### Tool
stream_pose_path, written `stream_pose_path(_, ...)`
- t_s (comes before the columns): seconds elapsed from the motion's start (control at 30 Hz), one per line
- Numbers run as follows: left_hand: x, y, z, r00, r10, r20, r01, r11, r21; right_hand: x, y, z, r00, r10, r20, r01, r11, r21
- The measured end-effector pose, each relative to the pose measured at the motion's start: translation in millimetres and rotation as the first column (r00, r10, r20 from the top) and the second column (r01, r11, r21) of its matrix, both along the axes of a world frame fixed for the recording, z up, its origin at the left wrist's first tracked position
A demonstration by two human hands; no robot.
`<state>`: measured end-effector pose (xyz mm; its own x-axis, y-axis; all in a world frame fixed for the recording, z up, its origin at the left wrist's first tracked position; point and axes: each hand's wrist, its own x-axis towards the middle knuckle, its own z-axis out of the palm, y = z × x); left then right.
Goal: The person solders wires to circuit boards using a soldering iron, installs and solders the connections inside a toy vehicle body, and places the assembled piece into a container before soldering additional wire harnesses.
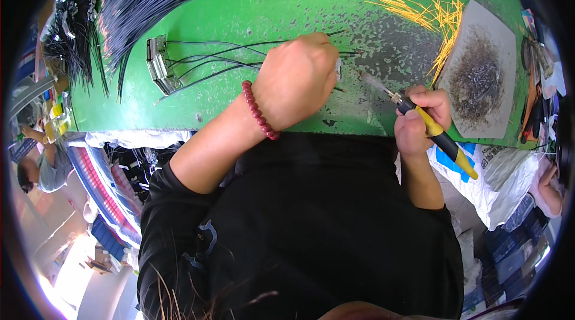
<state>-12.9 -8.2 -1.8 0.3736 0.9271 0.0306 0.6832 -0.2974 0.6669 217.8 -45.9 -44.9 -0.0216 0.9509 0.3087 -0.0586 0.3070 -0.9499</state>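
Observation:
My left hand [302, 77], a dark red bead bracelet at its wrist, is closed over several black cables [209, 56] lying across the green table. Its fingertips are turned down and hidden, so what they pinch cannot be made out. Bare cable ends [358, 53] stick out past its right side. A stack of metal connector shells [160, 65] sits at the cables' left ends. My right hand [422, 119] is wrapped round a soldering iron [444, 139] with a yellow and black handle. The iron's tip points left toward my left hand, apart from it, in a pale blur.
Yellow wire-like strands [440, 26] are scattered at the far right, beside a grey board [509, 80] with a dark scorched patch. Bundles of black cables [141, 5] fill the far left. Tools [533, 98] lie along the right edge. Another person [48, 167] works at the left.

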Motion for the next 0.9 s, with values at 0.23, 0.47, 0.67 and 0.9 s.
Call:
stream_pose_path(0.23, 0.1, -0.6, 6.8, 0.997, 0.01, -0.072, -0.01, 1.0, 0.007, -18.9, 9.0, 22.4, 0.997, 0.034, 0.065, -0.025, 0.99, -0.135)
stream_pose_path(0.47, -6.6, -0.5, 3.0, 0.999, -0.018, 0.026, 0.018, 1.0, 0.003, -39.3, 48.7, 28.0, 0.891, 0.061, 0.45, -0.057, 0.998, -0.021)
stream_pose_path(0.67, -15.6, 0.4, 5.6, 0.991, -0.035, 0.126, 0.04, 0.998, -0.038, -49.6, 55.2, 29.5, 0.901, 0.009, 0.433, -0.051, 0.995, 0.085)
stream_pose_path(0.9, -12.7, 4.3, 13.4, 0.915, 0.118, 0.385, -0.124, 0.992, -0.01, -62.9, 56.8, 40.2, 0.88, -0.072, 0.469, -0.136, 0.909, 0.394)
